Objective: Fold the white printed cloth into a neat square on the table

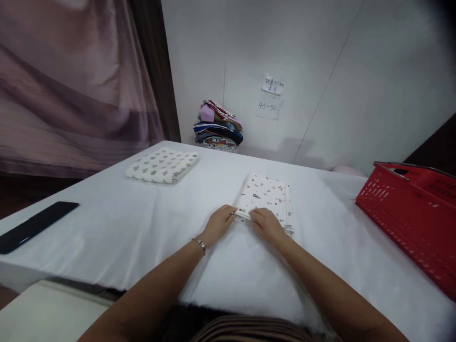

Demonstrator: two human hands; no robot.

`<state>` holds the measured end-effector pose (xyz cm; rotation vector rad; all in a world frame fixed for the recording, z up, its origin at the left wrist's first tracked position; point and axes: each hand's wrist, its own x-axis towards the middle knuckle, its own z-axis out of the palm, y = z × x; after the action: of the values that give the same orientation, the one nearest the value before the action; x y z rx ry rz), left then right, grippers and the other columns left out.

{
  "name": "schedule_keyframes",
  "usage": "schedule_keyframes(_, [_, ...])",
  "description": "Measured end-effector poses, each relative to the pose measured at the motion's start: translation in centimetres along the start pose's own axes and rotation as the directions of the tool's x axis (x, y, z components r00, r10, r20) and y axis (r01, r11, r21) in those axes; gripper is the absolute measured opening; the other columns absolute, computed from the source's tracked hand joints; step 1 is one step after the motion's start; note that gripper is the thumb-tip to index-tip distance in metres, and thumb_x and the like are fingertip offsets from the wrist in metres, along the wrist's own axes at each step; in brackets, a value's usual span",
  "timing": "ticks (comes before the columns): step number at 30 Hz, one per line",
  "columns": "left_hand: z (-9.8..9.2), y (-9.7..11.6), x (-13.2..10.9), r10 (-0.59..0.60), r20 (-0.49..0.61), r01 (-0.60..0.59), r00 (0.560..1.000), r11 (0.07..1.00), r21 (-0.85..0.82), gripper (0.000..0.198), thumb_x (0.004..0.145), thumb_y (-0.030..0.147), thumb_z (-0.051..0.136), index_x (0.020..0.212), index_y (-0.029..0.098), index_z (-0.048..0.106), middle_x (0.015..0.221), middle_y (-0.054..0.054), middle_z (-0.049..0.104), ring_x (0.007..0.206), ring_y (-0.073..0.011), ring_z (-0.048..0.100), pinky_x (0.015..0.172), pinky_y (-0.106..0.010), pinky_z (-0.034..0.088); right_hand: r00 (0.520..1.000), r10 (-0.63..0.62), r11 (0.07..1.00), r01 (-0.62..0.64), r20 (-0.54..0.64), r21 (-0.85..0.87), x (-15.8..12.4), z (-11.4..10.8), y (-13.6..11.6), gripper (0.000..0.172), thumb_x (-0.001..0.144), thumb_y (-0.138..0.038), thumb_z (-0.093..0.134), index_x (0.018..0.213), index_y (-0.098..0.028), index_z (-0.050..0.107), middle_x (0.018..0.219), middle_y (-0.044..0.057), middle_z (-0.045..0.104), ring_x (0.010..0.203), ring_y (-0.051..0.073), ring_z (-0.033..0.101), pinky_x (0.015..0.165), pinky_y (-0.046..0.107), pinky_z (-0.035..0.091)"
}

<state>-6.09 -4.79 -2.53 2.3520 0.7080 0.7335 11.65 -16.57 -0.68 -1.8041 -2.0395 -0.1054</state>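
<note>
A folded white cloth (265, 192) with small printed figures lies flat on the white-covered table in front of me. My left hand (220, 222) pinches its near left corner between thumb and fingers; a bracelet circles that wrist. On the near edge of the same cloth, my right hand (266, 224) rests with fingers bent and thumb tucked at the fold. Several layers show along the cloth's right and near edges. Farther left sits a thicker folded white cloth (162, 165) with grey heart-like prints, touched by neither hand.
A red plastic basket (409, 223) with a metal handle stands at the table's right. A dark flat panel (35, 225) lies at the left edge. Behind the table is a stack of folded fabrics (218, 126). A pale stool-like surface (53, 313) is at lower left.
</note>
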Motion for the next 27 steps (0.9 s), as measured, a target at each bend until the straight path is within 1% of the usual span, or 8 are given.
schedule_keyframes(3, [0.3,0.4,0.2,0.003,-0.003,-0.003,1.0,1.0,-0.019,0.021,0.086,0.022,0.041,0.094,0.022,0.061,0.097,-0.001,0.058,0.087,-0.0136,0.055,0.077,-0.024,0.043,1.0,0.002,0.999,-0.002,-0.001,-0.044,0.7,0.1,-0.3,0.027,0.086,-0.023,0.047,0.11,-0.019,0.059,0.106,0.008,0.06,0.095,0.021,0.051,0.083,0.034,0.041])
schedule_keyframes(7, [0.1,0.6,0.5,0.012,0.008,-0.012,1.0,1.0,0.029,0.02,0.087,0.022,0.039,0.087,0.02,0.059,0.092,-0.001,0.056,0.083,-0.0133,0.054,0.074,-0.024,0.042,0.999,0.025,0.998,-0.026,-0.024,-0.054,1.3,0.4,-0.6,0.025,0.089,-0.025,0.044,0.108,-0.018,0.06,0.1,0.007,0.061,0.09,0.019,0.051,0.081,0.03,0.041])
schedule_keyframes(10, [0.1,0.7,0.4,-0.002,0.011,0.002,1.0,0.999,0.051,0.019,0.086,0.022,0.039,0.087,0.021,0.058,0.091,-0.001,0.056,0.081,-0.013,0.053,0.072,-0.024,0.041,0.998,0.064,0.997,-0.064,-0.015,-0.049,1.6,0.7,-0.6,0.026,0.091,-0.024,0.04,0.106,-0.02,0.06,0.097,0.006,0.062,0.089,0.018,0.052,0.08,0.029,0.041])
schedule_keyframes(14, [0.3,0.9,0.2,-0.011,-0.019,0.011,1.0,1.0,-0.015,0.016,0.084,0.022,0.043,0.093,0.022,0.056,0.095,0.0,0.055,0.081,-0.0126,0.052,0.072,-0.024,0.042,0.996,0.087,0.994,-0.087,-0.006,-0.066,1.7,0.8,-0.5,0.027,0.092,-0.024,0.038,0.11,-0.02,0.058,0.097,0.007,0.062,0.09,0.019,0.053,0.08,0.029,0.041])
schedule_keyframes(18, [0.2,0.9,0.5,-0.016,-0.005,0.015,1.0,0.998,-0.061,0.015,0.084,0.022,0.043,0.088,0.021,0.057,0.093,0.0,0.053,0.08,-0.0126,0.052,0.072,-0.024,0.042,0.998,0.062,0.994,-0.061,0.007,-0.09,1.7,0.9,-0.7,0.031,0.091,-0.025,0.038,0.119,-0.02,0.051,0.102,0.008,0.061,0.092,0.02,0.053,0.081,0.031,0.041])
schedule_keyframes(20, [0.2,0.9,0.7,-0.014,0.006,0.015,1.0,0.998,-0.058,0.015,0.085,0.022,0.042,0.083,0.021,0.056,0.091,0.0,0.053,0.081,-0.0128,0.051,0.073,-0.024,0.041,0.998,0.069,0.994,-0.069,-0.002,-0.086,1.7,1.1,-0.9,0.029,0.09,-0.024,0.038,0.116,-0.021,0.052,0.103,0.008,0.061,0.094,0.021,0.053,0.081,0.032,0.041])
schedule_keyframes(23, [0.2,0.9,1.0,-0.011,0.005,0.011,1.0,0.999,-0.04,0.014,0.085,0.023,0.042,0.079,0.02,0.055,0.089,0.0,0.052,0.083,-0.0131,0.051,0.074,-0.024,0.041,0.996,0.072,0.995,-0.075,-0.049,-0.069,1.6,1.4,-1.0,0.027,0.088,-0.017,0.038,0.109,-0.02,0.055,0.108,0.008,0.06,0.096,0.02,0.053,0.082,0.032,0.042])
schedule_keyframes(27, [0.3,0.8,1.1,-0.012,0.005,0.012,1.0,0.999,-0.032,0.014,0.085,0.022,0.042,0.08,0.02,0.055,0.088,0.0,0.051,0.081,-0.0129,0.051,0.073,-0.024,0.04,0.994,-0.002,0.998,-0.005,-0.112,-0.064,1.1,1.6,-1.1,0.032,0.084,-0.008,0.035,0.103,-0.019,0.058,0.123,0.008,0.053,0.106,0.019,0.05,0.086,0.032,0.041])
